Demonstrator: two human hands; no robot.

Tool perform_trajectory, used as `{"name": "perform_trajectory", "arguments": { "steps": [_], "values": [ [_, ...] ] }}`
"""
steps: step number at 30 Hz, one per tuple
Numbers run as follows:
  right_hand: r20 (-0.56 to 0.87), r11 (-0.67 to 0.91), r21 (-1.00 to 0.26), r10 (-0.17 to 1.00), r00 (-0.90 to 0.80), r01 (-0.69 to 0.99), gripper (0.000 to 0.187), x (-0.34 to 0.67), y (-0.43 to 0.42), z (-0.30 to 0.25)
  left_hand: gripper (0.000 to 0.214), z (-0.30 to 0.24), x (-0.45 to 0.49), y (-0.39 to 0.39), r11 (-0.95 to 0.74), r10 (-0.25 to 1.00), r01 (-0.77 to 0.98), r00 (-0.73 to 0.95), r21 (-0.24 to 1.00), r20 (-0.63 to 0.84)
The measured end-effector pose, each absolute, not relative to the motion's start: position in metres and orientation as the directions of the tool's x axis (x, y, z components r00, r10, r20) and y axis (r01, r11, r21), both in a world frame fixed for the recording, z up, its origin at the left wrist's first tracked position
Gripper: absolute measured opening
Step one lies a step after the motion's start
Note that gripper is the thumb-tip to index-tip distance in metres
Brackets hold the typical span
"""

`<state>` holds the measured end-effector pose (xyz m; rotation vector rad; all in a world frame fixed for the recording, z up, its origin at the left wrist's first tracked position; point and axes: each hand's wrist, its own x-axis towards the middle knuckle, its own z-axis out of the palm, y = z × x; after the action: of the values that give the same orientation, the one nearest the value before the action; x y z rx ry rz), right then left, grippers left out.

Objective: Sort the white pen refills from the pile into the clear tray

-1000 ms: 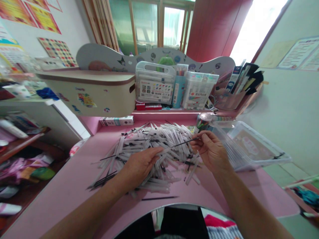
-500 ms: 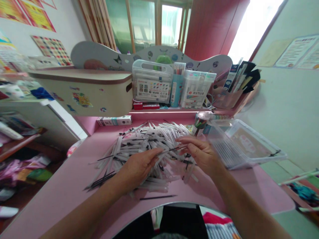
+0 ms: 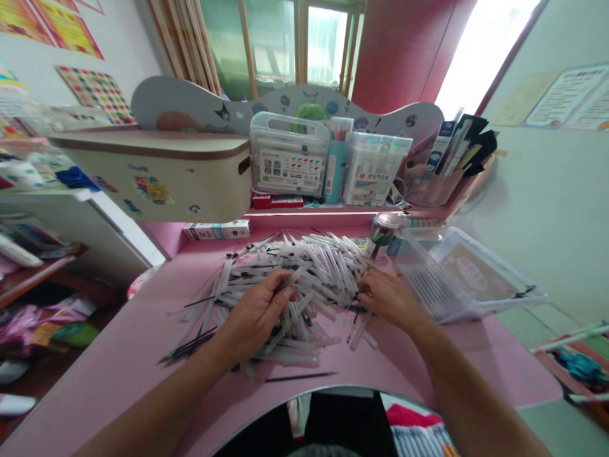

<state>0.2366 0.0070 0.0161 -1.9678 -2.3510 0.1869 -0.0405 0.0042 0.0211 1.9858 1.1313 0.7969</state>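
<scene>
A big heap of clear pen barrels and thin black refills lies in the middle of the pink desk. My left hand rests on the heap's near left side, its fingers curled and pinching one clear pen barrel. At the heap's right edge, my right hand lies palm down with the fingers bent into the pens. What they hold, if anything, is hidden. A single black refill lies apart near the desk's front edge.
A clear plastic box with its lid stands open at the right, a small jar of pens beside it. Marker cases and a pen cup line the raised back shelf. A cream cabinet stands at the left.
My right hand, which held a black refill up, has come down onto the heap's right edge. My left hand has shifted forward and closed on a barrel.
</scene>
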Motion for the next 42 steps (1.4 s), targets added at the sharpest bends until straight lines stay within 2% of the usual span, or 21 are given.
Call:
{"name": "perform_trajectory", "arguments": {
  "steps": [7,15,19,22,23,25,27,30,33,37,42],
  "values": [
    [-0.046,0.061,-0.024,0.997,-0.062,0.998,0.013,0.223,0.008,0.011,0.019,0.027,-0.041,0.002,-0.407,0.88,0.485,0.434,0.774,0.191],
    [-0.051,0.088,-0.06,0.995,-0.091,0.994,0.013,0.222,0.008,0.006,0.029,0.028,-0.038,0.003,-0.446,0.865,0.528,0.461,0.722,0.197],
    [0.05,0.117,-0.215,0.993,-0.108,0.97,0.01,0.234,0.011,0.013,0.031,0.024,-0.038,0.006,-0.46,0.869,0.587,0.452,0.667,0.201],
    [0.148,0.178,-0.469,0.981,-0.122,0.865,0.006,0.242,0.013,0.018,0.032,0.018,-0.039,0.009,-0.482,0.864,0.615,0.453,0.624,0.221],
    [0.156,0.181,-0.598,0.982,-0.108,0.781,0.005,0.242,0.013,0.018,0.033,0.016,-0.039,0.009,-0.49,0.862,0.623,0.454,0.61,0.228],
    [0.106,0.13,-0.85,0.991,-0.077,0.51,0.006,0.239,0.012,0.019,0.034,0.014,-0.039,0.01,-0.503,0.857,0.641,0.457,0.579,0.239],
    [0.032,0.05,-0.978,0.995,-0.092,0.2,0.009,0.231,0.009,0.018,0.034,0.013,-0.039,0.01,-0.522,0.848,0.653,0.468,0.548,0.251],
    [0.003,-0.009,-0.996,0.992,-0.129,-0.089,0.011,0.22,0.005,0.014,0.033,0.013,-0.038,0.01,-0.561,0.824,0.654,0.5,0.507,0.266],
    [-0.005,-0.037,-0.979,0.988,-0.157,-0.202,0.01,0.213,0.002,0.01,0.034,0.013,-0.037,0.009,-0.588,0.806,0.663,0.53,0.463,0.265],
    [-0.005,-0.026,-0.992,0.986,-0.164,-0.126,0.01,0.203,0.0,0.005,0.033,0.01,-0.035,0.008,-0.614,0.785,0.665,0.568,0.424,0.246],
    [0.077,0.075,-0.997,0.977,-0.198,-0.014,0.017,0.192,-0.002,-0.002,0.033,0.009,-0.034,0.008,-0.621,0.78,0.669,0.577,0.409,0.239]
  ]
}}
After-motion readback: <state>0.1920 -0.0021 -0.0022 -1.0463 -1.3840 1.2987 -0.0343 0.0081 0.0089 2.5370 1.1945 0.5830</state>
